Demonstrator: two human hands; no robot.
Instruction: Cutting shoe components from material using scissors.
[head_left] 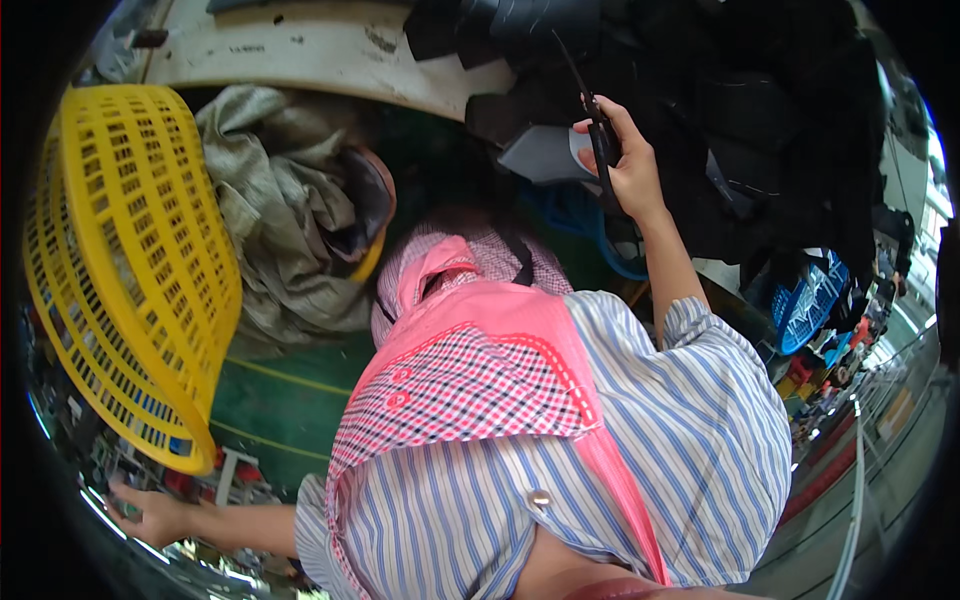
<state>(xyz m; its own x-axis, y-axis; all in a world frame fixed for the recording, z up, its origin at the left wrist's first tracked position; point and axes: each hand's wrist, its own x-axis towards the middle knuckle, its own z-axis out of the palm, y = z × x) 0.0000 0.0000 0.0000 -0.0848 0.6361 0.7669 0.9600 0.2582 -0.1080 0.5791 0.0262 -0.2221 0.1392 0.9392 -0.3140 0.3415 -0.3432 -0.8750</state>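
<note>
My right hand (622,160) is raised in front of me and is closed around black scissors (598,135), their blades pointing up toward a heap of dark cloth (760,110) on a worn white table (300,50). A grey cloth piece (545,155) lies just left of that hand. My left hand (150,515) reaches far out to the lower left, below the rim of a yellow plastic basket (130,260); its fingers look curled, and whether it holds anything cannot be made out. My striped shirt and pink checked apron (480,380) fill the middle.
A pile of crumpled beige-grey fabric (280,220) lies on the green floor (280,400) beside the yellow basket. A blue plastic crate (810,300) stands at the right under the table edge. Blue cords (585,225) hang below the table.
</note>
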